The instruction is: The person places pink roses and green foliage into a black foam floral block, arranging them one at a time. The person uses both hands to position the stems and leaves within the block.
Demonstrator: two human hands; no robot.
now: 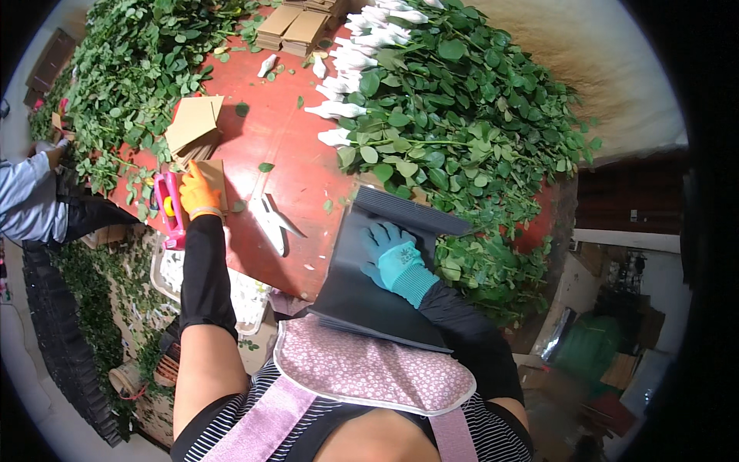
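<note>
My left hand, in an orange glove, has its fingers on a small cardboard piece below a fanned cardboard stack, gripping it. Just left of that hand is a pink tape dispenser. My right hand, in a teal glove, lies with fingers spread on a black sheet with a ridged upper flap, over a flowered pink pad at my front. White scissors or shears lie between my hands.
White-netted roses with leafy stems cover the red table's right side; more greenery lies left. Cardboard stacks sit at the back. A co-worker's arm is far left. A white bin stands below the near edge.
</note>
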